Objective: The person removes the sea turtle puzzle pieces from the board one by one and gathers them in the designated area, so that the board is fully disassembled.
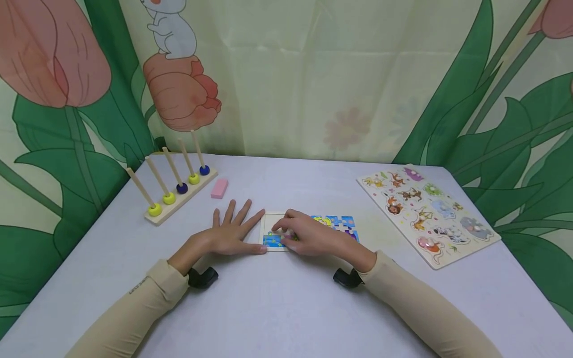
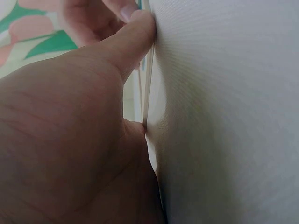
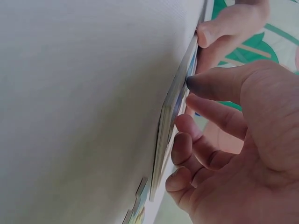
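Note:
A shallow jigsaw tray [image 1: 275, 218] with a pale rim lies flat on the table, with blue puzzle pieces [image 1: 272, 241] in its lower left corner. My left hand [image 1: 228, 236] is palm down, fingers spread, its index fingertip and thumb against the tray's left side. Over the tray, my right hand [image 1: 309, 233] has bent fingers, thumb and index tips down at the pieces. In the right wrist view the right thumb [image 3: 219, 84] touches the tray's inside; whether a piece is pinched there is hidden. More joined jigsaw pieces [image 1: 347, 221] lie just right of the tray, partly behind the right hand.
At the left stands a wooden peg stand [image 1: 167, 214] with yellow and blue beads. A pink block [image 1: 219, 188] lies beside it. An animal peg puzzle board [image 1: 429, 214] is at the right. A printed curtain [image 1: 304, 79] hangs behind the white table [image 1: 286, 308].

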Demonstrator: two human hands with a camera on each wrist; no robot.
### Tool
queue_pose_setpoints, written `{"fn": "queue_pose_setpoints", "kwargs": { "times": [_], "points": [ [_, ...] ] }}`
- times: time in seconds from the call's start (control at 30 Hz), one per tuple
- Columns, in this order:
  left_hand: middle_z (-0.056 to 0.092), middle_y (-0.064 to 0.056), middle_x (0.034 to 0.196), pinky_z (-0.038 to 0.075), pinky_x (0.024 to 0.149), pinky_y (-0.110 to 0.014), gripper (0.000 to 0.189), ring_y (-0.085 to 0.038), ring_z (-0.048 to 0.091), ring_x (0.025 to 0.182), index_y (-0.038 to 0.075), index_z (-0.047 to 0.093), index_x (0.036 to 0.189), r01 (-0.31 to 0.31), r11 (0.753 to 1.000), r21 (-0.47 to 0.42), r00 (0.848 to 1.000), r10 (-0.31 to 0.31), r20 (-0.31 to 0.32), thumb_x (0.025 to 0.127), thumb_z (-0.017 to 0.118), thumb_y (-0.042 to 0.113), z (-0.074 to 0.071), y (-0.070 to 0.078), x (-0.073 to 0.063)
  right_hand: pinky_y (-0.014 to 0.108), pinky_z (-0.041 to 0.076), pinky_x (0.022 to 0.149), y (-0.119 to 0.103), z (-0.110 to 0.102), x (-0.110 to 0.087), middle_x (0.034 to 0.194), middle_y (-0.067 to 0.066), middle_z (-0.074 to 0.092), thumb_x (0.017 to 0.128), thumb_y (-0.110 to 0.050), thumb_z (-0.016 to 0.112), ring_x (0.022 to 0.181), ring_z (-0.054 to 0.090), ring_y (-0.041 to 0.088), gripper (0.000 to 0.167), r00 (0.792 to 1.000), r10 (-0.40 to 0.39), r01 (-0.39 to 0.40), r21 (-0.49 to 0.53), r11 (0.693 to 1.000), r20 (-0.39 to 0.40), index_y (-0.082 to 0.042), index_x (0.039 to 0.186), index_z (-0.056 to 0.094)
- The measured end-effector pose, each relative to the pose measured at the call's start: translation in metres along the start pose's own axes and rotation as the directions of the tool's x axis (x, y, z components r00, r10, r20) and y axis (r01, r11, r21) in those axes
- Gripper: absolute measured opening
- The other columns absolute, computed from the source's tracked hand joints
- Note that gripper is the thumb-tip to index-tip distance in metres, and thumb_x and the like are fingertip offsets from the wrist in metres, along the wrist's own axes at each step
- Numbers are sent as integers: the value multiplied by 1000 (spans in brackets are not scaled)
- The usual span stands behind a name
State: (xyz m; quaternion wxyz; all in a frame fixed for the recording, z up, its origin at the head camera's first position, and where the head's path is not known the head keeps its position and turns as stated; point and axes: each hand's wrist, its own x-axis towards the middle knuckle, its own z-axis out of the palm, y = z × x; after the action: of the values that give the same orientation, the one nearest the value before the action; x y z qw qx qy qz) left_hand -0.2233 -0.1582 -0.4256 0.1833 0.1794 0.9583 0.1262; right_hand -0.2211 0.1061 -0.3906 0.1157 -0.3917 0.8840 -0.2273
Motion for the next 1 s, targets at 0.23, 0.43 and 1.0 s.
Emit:
{"fn": "queue_pose_setpoints", "kwargs": {
  "times": [0.23,0.43,1.0],
  "points": [
    [-19,-4,180,-14,121,-80,107,-46,-26,162,42,5,170,-5,1000,1,1000,5,-5,87,56,87,1,-1,1,29,53,88,-1,2,7,116,6,60,102,-12,66,90,57,11,31,1000,-6,6,-6,1000,19,-15,133,72],
    [-19,-4,180,-14,121,-80,107,-46,-26,162,42,5,170,-5,1000,1,1000,5,-2,87,56,86,0,-1,1,28,52,88,-3,1,9,117,6,60,102,-13,66,89,56,11,33,999,7,-7,-6,1000,41,-15,135,71],
    [-19,-4,180,-16,121,-80,107,-46,-27,162,42,5,170,-6,1000,-12,1000,6,-1,87,56,86,-4,4,-5,31,53,91,-3,-4,12,119,7,59,102,-13,66,95,60,13,31,995,36,-38,18,999,91,-20,133,70]
  ]
}}
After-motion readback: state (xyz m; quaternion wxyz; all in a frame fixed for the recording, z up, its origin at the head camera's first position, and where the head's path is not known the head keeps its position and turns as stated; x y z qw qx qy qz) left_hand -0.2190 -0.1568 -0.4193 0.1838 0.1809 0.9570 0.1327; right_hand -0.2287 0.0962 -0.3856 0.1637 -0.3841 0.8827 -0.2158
